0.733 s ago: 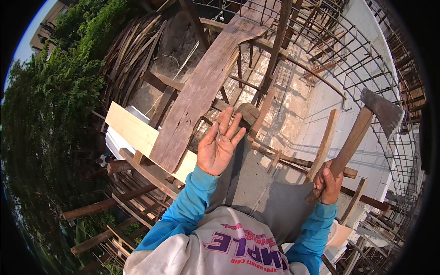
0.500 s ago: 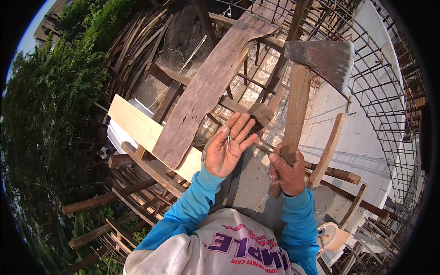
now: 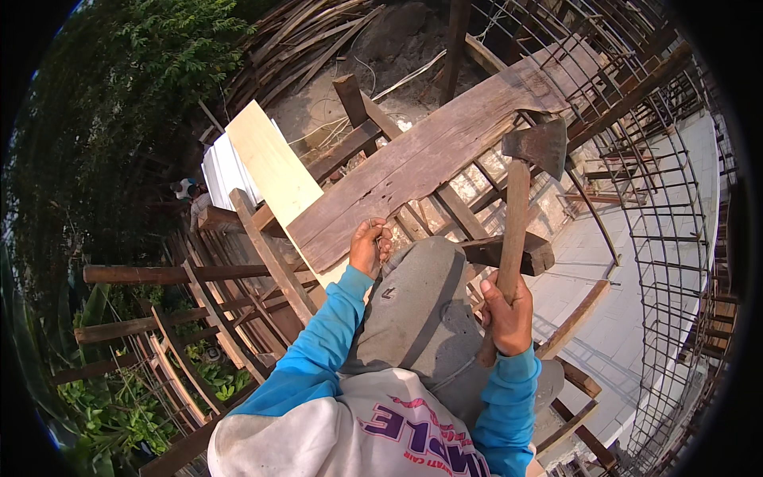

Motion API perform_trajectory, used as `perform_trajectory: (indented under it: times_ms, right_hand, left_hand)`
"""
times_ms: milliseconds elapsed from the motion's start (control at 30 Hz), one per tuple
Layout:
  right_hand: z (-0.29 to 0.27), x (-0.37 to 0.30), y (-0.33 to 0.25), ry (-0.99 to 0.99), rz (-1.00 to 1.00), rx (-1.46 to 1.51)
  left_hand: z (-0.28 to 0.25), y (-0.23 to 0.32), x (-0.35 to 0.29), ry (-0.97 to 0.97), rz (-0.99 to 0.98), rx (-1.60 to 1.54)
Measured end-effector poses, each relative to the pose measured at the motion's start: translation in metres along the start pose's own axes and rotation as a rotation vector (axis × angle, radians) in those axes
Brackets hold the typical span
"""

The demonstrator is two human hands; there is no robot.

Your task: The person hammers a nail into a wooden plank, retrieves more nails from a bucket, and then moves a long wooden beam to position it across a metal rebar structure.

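My right hand (image 3: 509,314) is wrapped round the lower part of a hatchet's wooden handle. The hatchet (image 3: 515,219) stands upright before me, its dark, worn steel head at the top with the blade edge facing right. My left hand (image 3: 370,248) is curled closed near the near end of a weathered brown plank (image 3: 405,171), beside my raised knee. The thin nails seen in that palm a moment earlier are now mostly hidden by the fingers. A pale new board (image 3: 274,155) runs under the brown plank's near end.
Timber beams (image 3: 179,274) form an open frame at the left, above plants. A dark squared beam (image 3: 520,253) juts out past my knee. Steel rebar mesh (image 3: 675,262) curves along the right beside a white block wall (image 3: 628,318). Loose timber (image 3: 306,40) lies piled at the back.
My left hand has closed its fingers over the nails and lowered toward my knee. The hatchet remains in my right hand, its head now farther off. My view has shifted, bringing my knee into sight.
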State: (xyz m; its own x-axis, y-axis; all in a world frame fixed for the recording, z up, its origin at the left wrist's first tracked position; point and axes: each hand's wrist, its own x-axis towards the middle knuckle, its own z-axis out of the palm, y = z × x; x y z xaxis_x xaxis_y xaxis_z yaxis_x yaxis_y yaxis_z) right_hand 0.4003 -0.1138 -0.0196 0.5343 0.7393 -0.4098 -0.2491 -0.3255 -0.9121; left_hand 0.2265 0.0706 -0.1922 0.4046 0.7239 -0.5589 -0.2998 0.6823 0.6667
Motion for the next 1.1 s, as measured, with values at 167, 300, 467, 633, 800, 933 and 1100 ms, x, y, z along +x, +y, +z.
perform_trajectory:
  times_ms: [167,300,467,633,800,933,1100]
  right_hand:
    - [0.009,0.033,0.021,-0.057,0.019,-0.170]
    - [0.019,0.051,0.024,-0.025,0.038,-0.205]
    - [0.031,0.066,0.029,0.004,0.115,-0.220]
    - [0.022,0.083,0.041,0.035,0.061,-0.355]
    - [0.021,0.087,0.047,0.067,0.125,-0.400]
    - [0.019,0.089,0.051,0.054,0.082,-0.524]
    - [0.024,0.091,0.062,-0.018,0.075,-0.516]
  left_hand:
    - [-0.093,-0.021,0.030,0.204,-0.081,0.028]
    - [-0.140,-0.023,0.047,0.355,-0.058,0.224]
    - [-0.211,-0.030,0.092,0.472,0.163,0.498]
    - [-0.216,0.007,0.123,0.427,0.089,0.258]
    - [-0.219,0.032,0.140,0.402,0.139,0.212]
    - [-0.224,0.040,0.146,0.357,0.131,0.172]
    - [-0.236,0.032,0.156,0.261,0.177,0.193]
